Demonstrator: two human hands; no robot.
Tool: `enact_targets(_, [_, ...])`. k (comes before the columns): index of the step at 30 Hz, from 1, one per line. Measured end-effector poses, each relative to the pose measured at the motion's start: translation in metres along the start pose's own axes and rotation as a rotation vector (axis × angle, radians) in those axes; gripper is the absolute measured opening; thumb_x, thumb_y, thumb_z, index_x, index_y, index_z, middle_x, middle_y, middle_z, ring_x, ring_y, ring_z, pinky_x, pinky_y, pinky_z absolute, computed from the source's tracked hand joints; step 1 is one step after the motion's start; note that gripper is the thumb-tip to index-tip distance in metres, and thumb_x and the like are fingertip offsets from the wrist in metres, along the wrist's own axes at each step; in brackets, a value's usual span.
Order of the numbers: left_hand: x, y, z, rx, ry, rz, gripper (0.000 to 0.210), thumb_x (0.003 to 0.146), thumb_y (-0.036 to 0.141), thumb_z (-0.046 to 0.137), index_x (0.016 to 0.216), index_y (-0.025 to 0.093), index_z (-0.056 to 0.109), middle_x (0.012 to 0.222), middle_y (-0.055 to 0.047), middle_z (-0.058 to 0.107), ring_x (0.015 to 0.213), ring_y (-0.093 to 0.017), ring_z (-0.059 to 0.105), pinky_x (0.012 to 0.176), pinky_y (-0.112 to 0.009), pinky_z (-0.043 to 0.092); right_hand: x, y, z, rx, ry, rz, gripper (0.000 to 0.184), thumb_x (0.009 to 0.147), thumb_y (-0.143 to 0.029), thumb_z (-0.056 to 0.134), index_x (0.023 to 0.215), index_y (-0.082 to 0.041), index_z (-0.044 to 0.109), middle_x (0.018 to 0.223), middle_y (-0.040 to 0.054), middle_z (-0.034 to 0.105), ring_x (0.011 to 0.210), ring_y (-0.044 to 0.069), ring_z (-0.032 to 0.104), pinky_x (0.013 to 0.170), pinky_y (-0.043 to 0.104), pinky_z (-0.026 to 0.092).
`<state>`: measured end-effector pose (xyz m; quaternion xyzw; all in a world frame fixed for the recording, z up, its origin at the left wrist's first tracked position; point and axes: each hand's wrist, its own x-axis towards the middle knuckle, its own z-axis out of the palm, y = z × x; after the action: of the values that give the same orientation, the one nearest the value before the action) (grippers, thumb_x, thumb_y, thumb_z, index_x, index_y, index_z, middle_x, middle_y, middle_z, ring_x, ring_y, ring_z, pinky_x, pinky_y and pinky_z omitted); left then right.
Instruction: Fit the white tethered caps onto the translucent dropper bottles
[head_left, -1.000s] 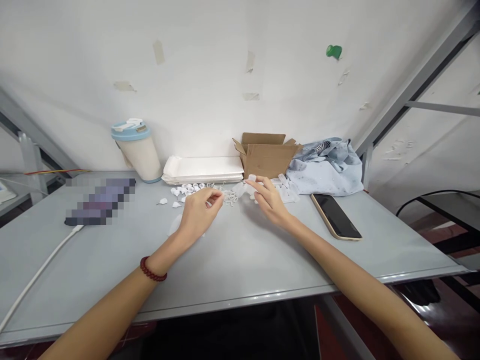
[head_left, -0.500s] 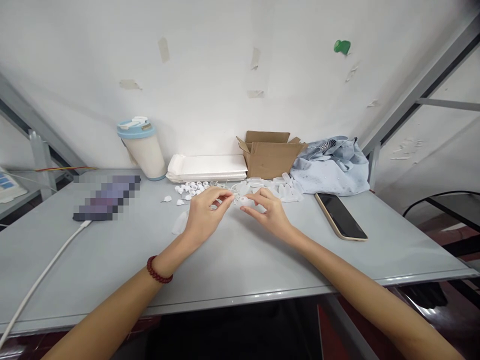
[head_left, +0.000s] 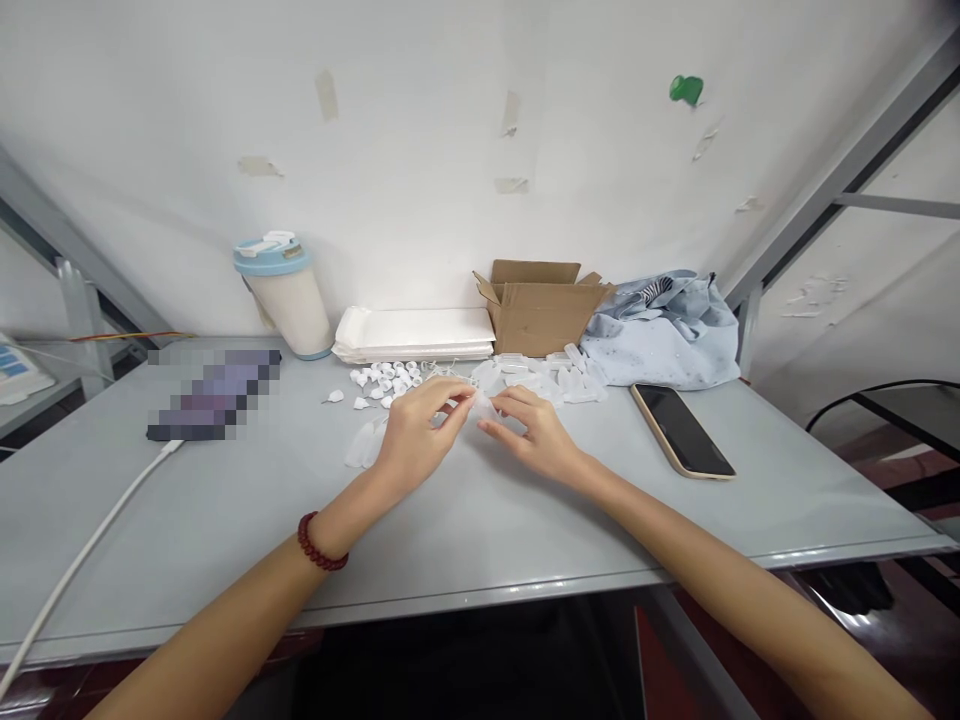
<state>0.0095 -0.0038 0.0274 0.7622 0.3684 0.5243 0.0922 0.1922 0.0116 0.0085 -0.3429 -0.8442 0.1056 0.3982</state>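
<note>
Translucent piece (head_left: 486, 407) held by right hand (head_left: 541, 432); left hand (head_left: 420, 428) pinches its tip, apparently; white caps (head_left: 386, 383) beyond grip, leftward.

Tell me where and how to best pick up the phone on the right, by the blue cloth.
Probably pinch the phone by both long edges, mid-length, with the nearer right hand from above. It's a slim slab lying flat on the table, so reaching underneath looks awkward, and the bunched cloth sits beyond its far end.

The left hand (head_left: 416, 428) partly hides the held translucent piece (head_left: 486, 407); pixelation blurs a device (head_left: 217, 395).
</note>
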Motion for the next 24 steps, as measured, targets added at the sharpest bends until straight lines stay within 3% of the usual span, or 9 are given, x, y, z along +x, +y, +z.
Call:
enact_targets(8, [0.001,0.003,-0.002,0.057,-0.068,0.001,0.015,0.088,0.021,0.051,0.089,0.019,0.066,0.096,-0.007,0.069,0.089,-0.018,0.064,0.072,-0.029,0.054,-0.001,-0.005,-0.002,0.040,-0.001,0.042,0.025,0.090,-0.041,0.053,0.091,-0.017,0.062,0.076,0.0049,0.058,0.072,0.017,0.053,0.067,0.030,0.044])
enact_targets(17, [0.007,0.003,-0.006,-0.337,-0.084,-0.516,0.018,0.075,0.032,0.069,0.082,0.016,0.065,0.083,-0.004,0.069,0.078,-0.017,0.065,0.072,-0.030,0.054,-0.002,-0.003,0.000,0.034,0.035,-0.041,0.028,0.090,-0.037,0.054,0.109,-0.017,0.059,0.081,0.0051,0.061,0.073,0.016,0.055,0.069,0.030,0.047])
enact_targets(24, [0.014,0.003,-0.010,-0.465,-0.145,-0.661,0.029,0.066,0.032,0.075,0.085,0.016,0.060,0.083,-0.004,0.069,0.077,-0.018,0.065,0.072,-0.033,0.055,-0.006,-0.002,0.003,0.071,0.032,0.004,0.043,0.089,-0.037,0.056,0.127,-0.021,0.047,0.088,0.0049,0.062,0.073,0.015,0.055,0.068,0.030,0.048])
